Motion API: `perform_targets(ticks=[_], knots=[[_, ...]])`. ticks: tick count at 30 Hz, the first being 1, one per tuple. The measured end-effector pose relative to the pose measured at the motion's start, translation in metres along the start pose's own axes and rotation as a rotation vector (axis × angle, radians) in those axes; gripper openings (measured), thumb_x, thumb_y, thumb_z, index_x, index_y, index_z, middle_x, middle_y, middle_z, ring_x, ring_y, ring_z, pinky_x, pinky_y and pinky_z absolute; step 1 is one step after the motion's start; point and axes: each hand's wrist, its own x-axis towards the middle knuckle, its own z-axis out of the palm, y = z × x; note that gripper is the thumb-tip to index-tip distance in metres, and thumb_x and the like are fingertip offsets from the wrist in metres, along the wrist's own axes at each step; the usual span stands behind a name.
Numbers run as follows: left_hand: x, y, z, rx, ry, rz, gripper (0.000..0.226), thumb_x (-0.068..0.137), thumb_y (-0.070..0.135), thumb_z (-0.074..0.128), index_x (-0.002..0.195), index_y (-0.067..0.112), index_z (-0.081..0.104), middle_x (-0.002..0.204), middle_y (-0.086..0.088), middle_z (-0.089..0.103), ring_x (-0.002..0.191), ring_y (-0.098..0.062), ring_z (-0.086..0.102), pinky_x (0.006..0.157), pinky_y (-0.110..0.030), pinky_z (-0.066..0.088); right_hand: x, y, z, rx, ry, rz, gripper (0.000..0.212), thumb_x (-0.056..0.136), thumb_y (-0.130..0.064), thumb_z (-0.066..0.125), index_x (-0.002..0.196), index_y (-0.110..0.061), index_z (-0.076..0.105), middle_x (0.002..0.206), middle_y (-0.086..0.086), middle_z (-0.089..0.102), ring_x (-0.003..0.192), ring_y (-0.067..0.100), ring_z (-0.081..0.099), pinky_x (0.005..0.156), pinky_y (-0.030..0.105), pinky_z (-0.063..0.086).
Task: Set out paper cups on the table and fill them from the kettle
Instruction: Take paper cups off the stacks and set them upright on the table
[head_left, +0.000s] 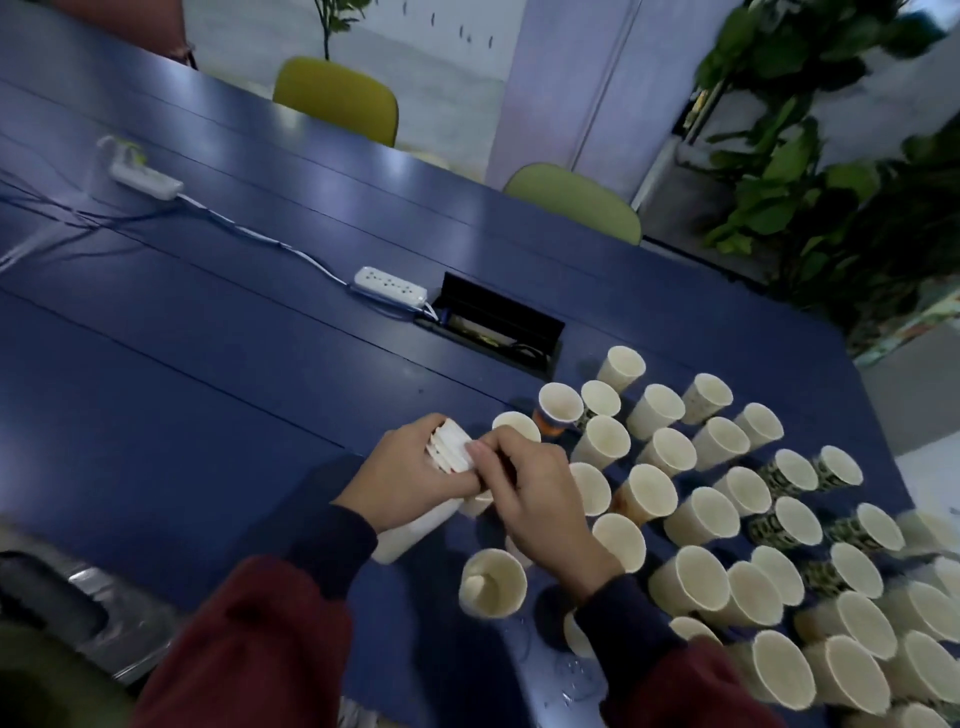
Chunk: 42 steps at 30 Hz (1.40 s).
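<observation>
Just above the blue counter (208, 364), near its front edge, a stack of white paper cups (415, 530) is held on its side, with the rims pointing away from the wearer. The stack is gripped round its middle by the left hand (410, 478), whose fingers are curled about it. The outermost rims are pinched by the thumb and fingers of the right hand (540, 499), which is closed over the open end of the stack. Both wrists are covered by dark cuffs under maroon sleeves (249, 639).

To the right of the hands, a large group of single cups (652, 491) is set upright on the counter, packed close together. Most are plain and a few are printed with a dark pattern. One cup (493, 582) is stood just below the right wrist, at the near left edge of the group.

Further back, an open cable hatch (498, 327) is let into the counter. A white power strip (390, 285) is laid beside it and a second strip (147, 179) well to the left, with a white cord run between them. Beyond the far edge, two green chairs (337, 98) and leafy plants (831, 182) are seen.
</observation>
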Motion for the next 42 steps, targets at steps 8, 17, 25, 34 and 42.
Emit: perform_targets(ticks=[8, 17, 25, 34, 42], knots=[[0.074, -0.052, -0.058, 0.171, -0.069, -0.225, 0.060, 0.068, 0.061, 0.082, 0.106, 0.023, 0.054, 0.102, 0.008, 0.062, 0.090, -0.006, 0.058, 0.066, -0.024, 0.043, 0.112, 0.047, 0.023, -0.207, 0.082, 0.261, 0.025, 0.103, -0.026, 0.054, 0.086, -0.011, 0.064, 0.074, 0.001, 0.067, 0.069, 0.019, 0.060, 0.067, 0.037, 0.046], [0.111, -0.074, -0.065, 0.152, -0.029, -0.391, 0.083, 0.064, 0.055, 0.087, 0.117, 0.015, 0.037, 0.112, 0.000, 0.053, 0.105, -0.021, 0.055, 0.088, -0.037, 0.050, 0.128, 0.088, 0.066, -0.372, -0.333, 0.490, 0.026, 0.098, -0.017, 0.050, 0.083, -0.009, 0.070, 0.092, 0.017, 0.070, 0.092, 0.035, 0.063, 0.073, 0.034, 0.042], [0.136, -0.049, -0.060, -0.237, -0.181, -0.312, 0.051, 0.086, 0.061, 0.066, 0.093, 0.011, 0.072, 0.092, -0.005, 0.076, 0.084, -0.022, 0.071, 0.075, -0.034, 0.052, 0.130, 0.068, 0.062, -0.253, 0.044, 0.326, 0.029, 0.099, -0.033, 0.059, 0.088, -0.013, 0.077, 0.085, 0.001, 0.075, 0.077, 0.018, 0.065, 0.071, 0.031, 0.045], [0.147, -0.027, -0.047, -0.441, -0.336, -0.232, 0.063, 0.076, 0.066, 0.073, 0.113, 0.014, 0.070, 0.105, -0.014, 0.075, 0.095, -0.030, 0.071, 0.083, -0.043, 0.056, 0.135, 0.046, 0.042, 0.077, 0.063, 0.294, 0.044, 0.102, -0.033, 0.056, 0.062, -0.014, 0.055, 0.055, 0.000, 0.052, 0.054, 0.009, 0.042, 0.056, 0.034, 0.038], [0.155, -0.020, -0.039, -0.285, -0.281, -0.179, 0.037, 0.077, 0.029, 0.084, 0.109, 0.019, 0.068, 0.097, -0.002, 0.076, 0.091, -0.023, 0.073, 0.075, -0.035, 0.057, 0.149, 0.064, 0.013, 0.043, 0.003, 0.281, 0.041, 0.102, -0.034, 0.057, 0.071, -0.009, 0.066, 0.059, 0.006, 0.054, 0.056, 0.009, 0.041, 0.055, 0.032, 0.036]])
